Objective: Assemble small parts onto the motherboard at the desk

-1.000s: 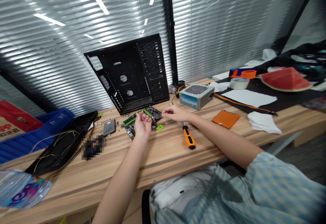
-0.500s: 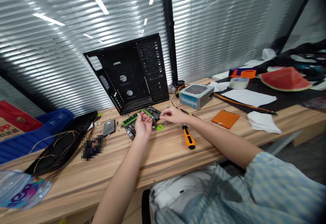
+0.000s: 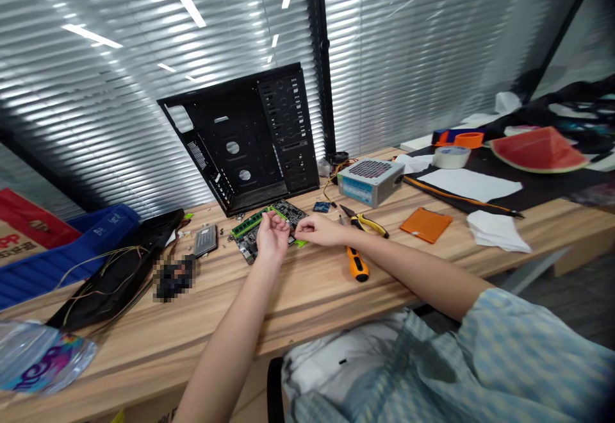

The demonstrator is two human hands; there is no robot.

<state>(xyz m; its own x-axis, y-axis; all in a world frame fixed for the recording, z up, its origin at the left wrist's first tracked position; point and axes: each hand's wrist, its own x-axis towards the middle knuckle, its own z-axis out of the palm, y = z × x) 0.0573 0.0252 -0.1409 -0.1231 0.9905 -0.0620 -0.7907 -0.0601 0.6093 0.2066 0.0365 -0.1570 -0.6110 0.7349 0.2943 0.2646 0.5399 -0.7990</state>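
Observation:
A dark motherboard (image 3: 247,247) lies on the wooden table, with a green RAM stick (image 3: 250,223) along its far side. My left hand (image 3: 272,237) rests over the board's middle, palm turned up and fingers curled closed; what they hold, if anything, is too small to make out. At the board's right edge, my right hand (image 3: 319,229) is closed in a pinch, its fingertips beside a bright green piece (image 3: 300,243). Anything between those fingertips is hidden. An orange-and-black screwdriver (image 3: 357,264) lies below my right wrist, and yellow-handled pliers (image 3: 364,220) lie just beyond it.
Behind the board stands an open black computer case (image 3: 250,134). A power supply (image 3: 371,181), a small blue circuit board (image 3: 321,206) and an orange square (image 3: 426,224) lie to the right. Leftward are a drive (image 3: 205,241), a black panel (image 3: 120,282) and a plastic bottle (image 3: 45,356).
My right hand has moved slightly left and down, toward my left hand, uncovering the pliers and the small blue circuit board. My left hand has shifted slightly right.

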